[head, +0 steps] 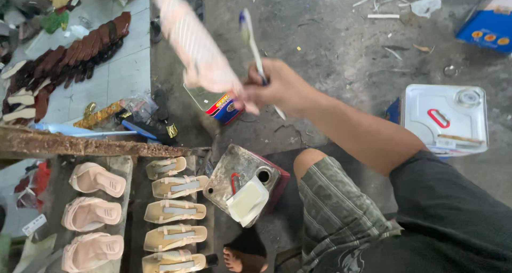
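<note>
My right hand (pixel 280 89) is raised over the concrete floor, shut on a thin brush (pixel 252 41) with a white handle whose bristle end points up. A pale pink ribbed shoe sole (pixel 194 46), blurred by motion, slants from the top of the view down to the same hand, and its lower end meets my fingers. I cannot tell which fingers grip the sole. My left hand is out of view. My knee in checked shorts (pixel 325 193) is below the arm.
A dented metal can (pixel 240 174) with a pale pad on it sits by my knee, and a small colourful tin (pixel 224 107) lies under the sole. A white square can (pixel 445 118) is at right, a blue box (pixel 488 30) top right. Beige strap sandals (pixel 173 209) and pink sandals (pixel 93 214) lie in rows; brown soles (pixel 69 54) are on tiles.
</note>
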